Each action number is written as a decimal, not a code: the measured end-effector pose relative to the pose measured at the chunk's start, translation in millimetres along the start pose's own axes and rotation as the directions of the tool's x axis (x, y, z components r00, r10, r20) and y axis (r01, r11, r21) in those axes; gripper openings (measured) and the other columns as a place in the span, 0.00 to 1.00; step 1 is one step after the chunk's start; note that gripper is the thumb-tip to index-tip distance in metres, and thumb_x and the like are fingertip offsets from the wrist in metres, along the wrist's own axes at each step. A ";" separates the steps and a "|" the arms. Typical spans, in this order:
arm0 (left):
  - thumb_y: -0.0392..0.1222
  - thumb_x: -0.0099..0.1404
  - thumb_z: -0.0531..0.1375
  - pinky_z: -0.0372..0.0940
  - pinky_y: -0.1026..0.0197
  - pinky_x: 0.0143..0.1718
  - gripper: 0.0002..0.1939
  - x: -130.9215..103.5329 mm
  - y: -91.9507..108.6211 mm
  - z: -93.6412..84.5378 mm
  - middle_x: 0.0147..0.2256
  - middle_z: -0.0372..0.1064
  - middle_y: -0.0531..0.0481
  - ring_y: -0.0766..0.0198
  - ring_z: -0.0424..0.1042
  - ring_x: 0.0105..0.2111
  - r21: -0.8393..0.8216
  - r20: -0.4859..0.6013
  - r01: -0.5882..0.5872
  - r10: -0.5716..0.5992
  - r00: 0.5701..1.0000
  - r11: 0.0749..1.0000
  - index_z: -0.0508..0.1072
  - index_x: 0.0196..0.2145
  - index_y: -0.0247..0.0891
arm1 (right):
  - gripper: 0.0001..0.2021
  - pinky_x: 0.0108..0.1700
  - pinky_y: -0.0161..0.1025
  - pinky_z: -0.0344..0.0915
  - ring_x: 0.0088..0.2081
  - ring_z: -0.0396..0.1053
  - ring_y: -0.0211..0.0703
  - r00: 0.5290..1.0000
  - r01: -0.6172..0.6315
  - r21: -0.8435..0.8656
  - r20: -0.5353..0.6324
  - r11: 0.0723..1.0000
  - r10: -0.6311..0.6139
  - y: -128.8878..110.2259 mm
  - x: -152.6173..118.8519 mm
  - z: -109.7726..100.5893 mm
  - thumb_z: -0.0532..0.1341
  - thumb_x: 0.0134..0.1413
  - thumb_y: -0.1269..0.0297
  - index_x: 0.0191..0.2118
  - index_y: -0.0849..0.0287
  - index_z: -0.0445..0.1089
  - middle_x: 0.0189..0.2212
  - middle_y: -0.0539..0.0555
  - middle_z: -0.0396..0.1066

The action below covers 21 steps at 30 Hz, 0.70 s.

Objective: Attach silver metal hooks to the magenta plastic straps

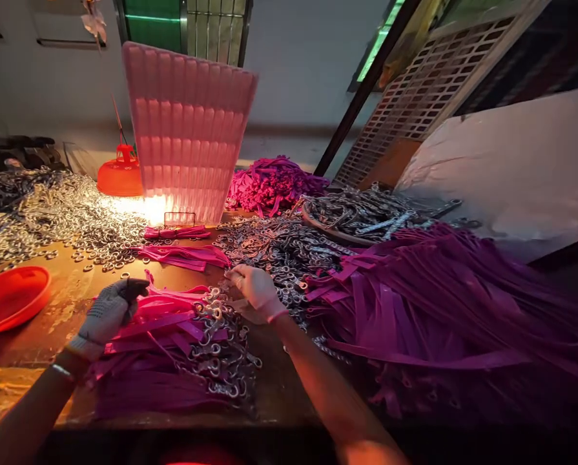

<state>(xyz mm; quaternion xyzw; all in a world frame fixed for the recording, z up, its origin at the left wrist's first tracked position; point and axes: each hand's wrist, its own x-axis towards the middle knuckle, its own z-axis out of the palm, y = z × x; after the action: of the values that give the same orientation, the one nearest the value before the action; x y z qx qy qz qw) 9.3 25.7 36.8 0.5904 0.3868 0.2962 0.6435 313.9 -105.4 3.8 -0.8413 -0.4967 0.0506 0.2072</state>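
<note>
My left hand [105,314], in a dotted work glove with dark fingertips, is closed at the left end of a magenta strap [179,292]. That strap tops a pile of magenta straps [157,342] lying crosswise, with metal hooks and rings [218,345] at their right ends. My right hand [257,289], in a pale glove, hovers above those hook ends. Its thumb and fingers are pinched together, and what they hold is too small to make out. Just beyond the fingertips lies a small bundle of magenta straps [192,256].
Metal hooks [56,210] are heaped at left, with more hooks [283,248] in the middle. A red lamp [120,174] glows beside a pink ribbed panel [186,129]. A red bowl [15,300] stands left. Long magenta straps [414,297] cover the right side, before a full tray [332,236].
</note>
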 end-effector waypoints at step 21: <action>0.35 0.58 0.59 0.51 0.71 0.15 0.17 -27.0 -18.9 68.3 0.27 0.70 0.49 0.73 0.61 0.17 -0.240 0.310 0.091 -0.012 0.951 0.966 0.75 0.46 0.31 | 0.15 0.47 0.39 0.68 0.44 0.73 0.43 0.909 0.407 0.460 -0.123 0.789 -0.398 -58.4 -31.2 6.9 0.54 0.62 0.64 0.50 0.57 0.72 0.44 0.55 0.76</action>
<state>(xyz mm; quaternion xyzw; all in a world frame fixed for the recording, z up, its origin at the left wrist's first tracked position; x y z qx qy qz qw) 51.6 -35.6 22.4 0.5323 0.2572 0.2309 0.7727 248.7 -105.4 17.1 -0.6397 -0.6344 0.1173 0.4179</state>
